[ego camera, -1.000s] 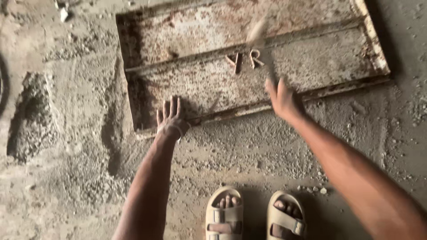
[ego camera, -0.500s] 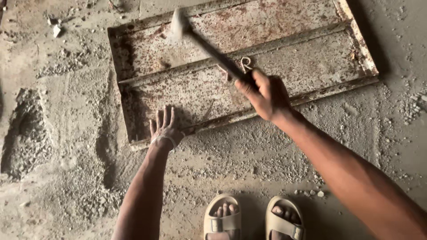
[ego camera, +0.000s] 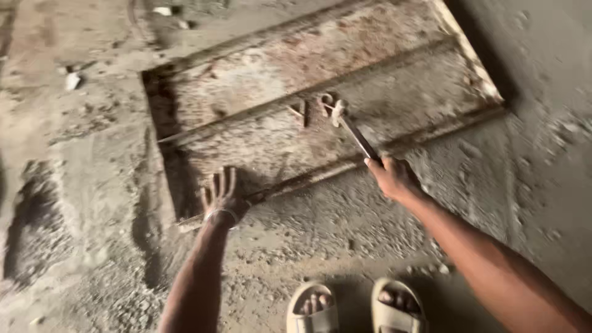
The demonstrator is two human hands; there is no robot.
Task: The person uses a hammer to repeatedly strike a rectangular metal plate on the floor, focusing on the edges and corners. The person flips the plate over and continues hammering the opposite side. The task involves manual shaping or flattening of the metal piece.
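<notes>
— Does any package, label, sign or screen show in the head view?

— No package and no screen. The nearest thing to a sign is a pair of raised, rust-brown marks standing on the metal panel.

— Where on the panel do they stand?

— Near its middle, just below the long ridge that runs across it, side by side and close together.

— And their look?

— Small, upright, the same rusty brown as the sheet, dusted pale grey; the picture is blurred there.
</notes>
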